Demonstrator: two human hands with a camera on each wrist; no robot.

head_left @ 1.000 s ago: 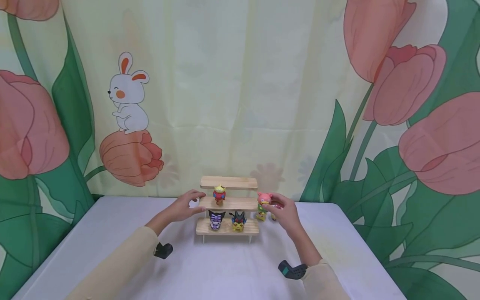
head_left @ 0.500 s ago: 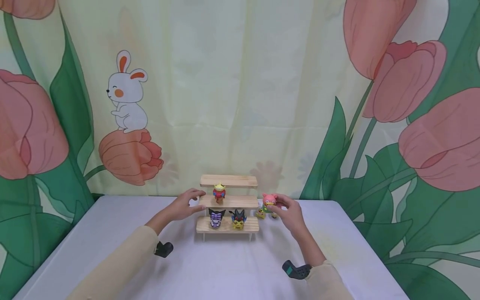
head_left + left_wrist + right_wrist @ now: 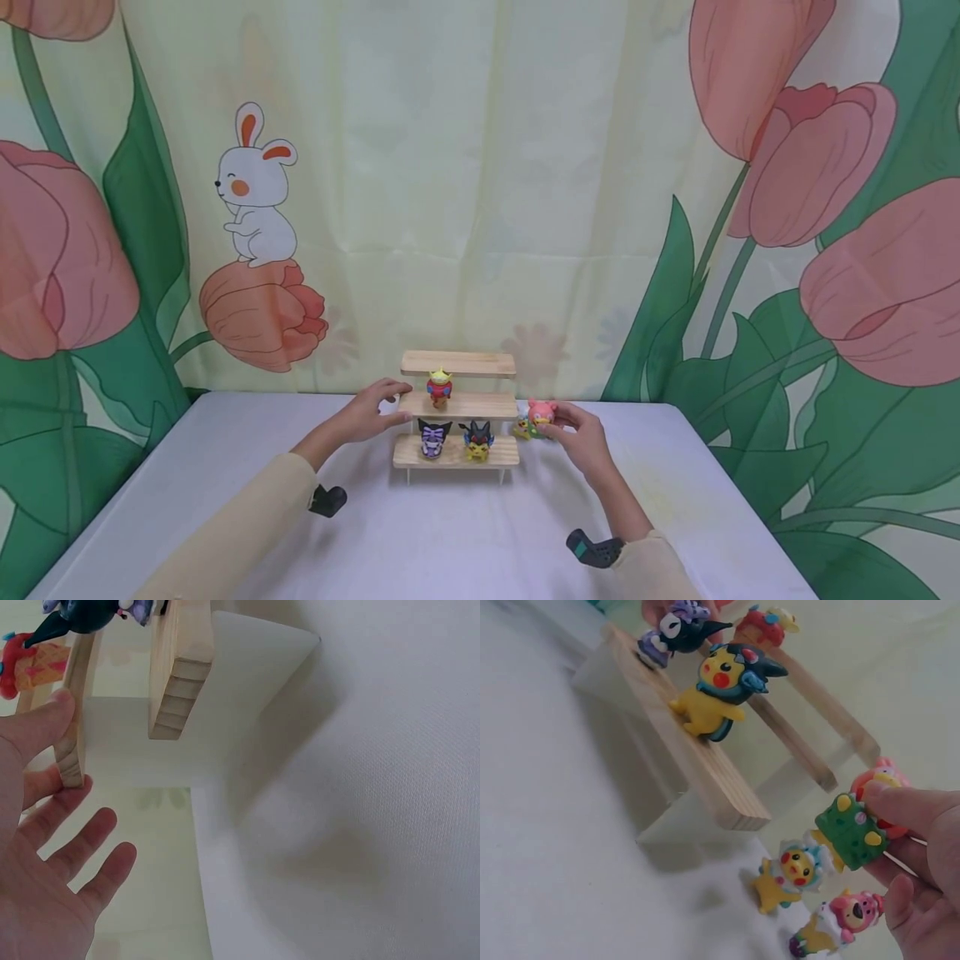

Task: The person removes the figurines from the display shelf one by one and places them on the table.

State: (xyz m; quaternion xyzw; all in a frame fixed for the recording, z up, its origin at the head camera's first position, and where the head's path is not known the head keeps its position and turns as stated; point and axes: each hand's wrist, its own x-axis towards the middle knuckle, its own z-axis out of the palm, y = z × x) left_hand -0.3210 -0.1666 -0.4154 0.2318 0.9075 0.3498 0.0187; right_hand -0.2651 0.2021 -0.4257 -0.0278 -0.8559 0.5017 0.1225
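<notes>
My left hand [image 3: 369,414] pinches the left end of the middle board of a three-tier wooden display shelf [image 3: 457,406], thumb on one face and index finger on the other. With my right hand [image 3: 585,442] I hold a pink-headed figurine with a green body [image 3: 853,832] beside the shelf's right end, pinched between thumb and fingers. Just below it in the right wrist view stand a yellow Pikachu figurine with a pale hood [image 3: 786,874] and a pink bear figurine [image 3: 840,922]. Whether the held figurine touches the Pikachu is unclear.
On the bottom board stand a black-and-purple figurine [image 3: 432,439] and a dark-hooded Pikachu figurine [image 3: 477,442]. A red figurine with a yellow top [image 3: 439,389] is on the middle board. Behind the white table [image 3: 465,542] hangs a tulip-patterned curtain [image 3: 420,167].
My right hand has moved the pink-headed figurine slightly right, away from the shelf, then a little lower. My left hand stays at the middle board.
</notes>
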